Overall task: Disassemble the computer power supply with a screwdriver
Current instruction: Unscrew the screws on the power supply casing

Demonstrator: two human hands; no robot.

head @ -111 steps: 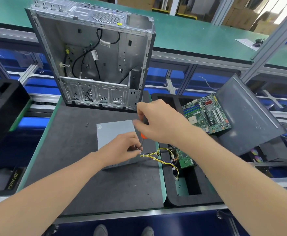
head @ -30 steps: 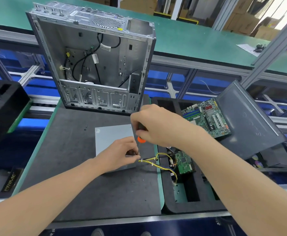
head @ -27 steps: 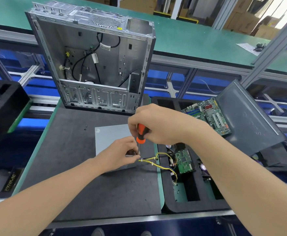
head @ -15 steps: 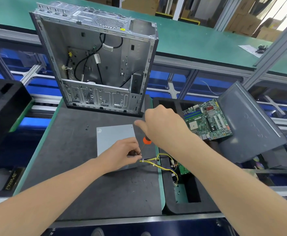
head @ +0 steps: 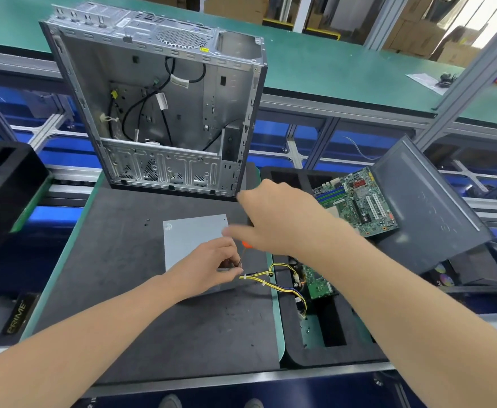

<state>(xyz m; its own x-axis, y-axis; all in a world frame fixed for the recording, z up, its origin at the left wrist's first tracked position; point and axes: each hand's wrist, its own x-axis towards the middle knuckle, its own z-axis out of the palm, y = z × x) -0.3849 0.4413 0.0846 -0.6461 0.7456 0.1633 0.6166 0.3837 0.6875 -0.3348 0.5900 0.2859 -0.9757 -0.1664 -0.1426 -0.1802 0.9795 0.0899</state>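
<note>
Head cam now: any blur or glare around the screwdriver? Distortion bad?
Head view: right hand motion-blurred, left hand sharper; screwdriver mostly hidden, only an orange sliver shows; no glare on the power supply; top-right background blown out; wide-angle lens skews the computer case verticals.

We are reaching both bare forearms forward, converging. Our right hand point(head: 276, 219), knuckles up, is curling its fingers round the handle of the screwdriver point(head: 246, 244). Just beneath it, our left hand point(head: 212, 267) is pinching the shaft between thumb and fingertips.

Power supply point(head: 193, 240) matt grey metal; mat point(head: 117, 260) dark, dull; case point(head: 182, 113) bare steel.
</note>
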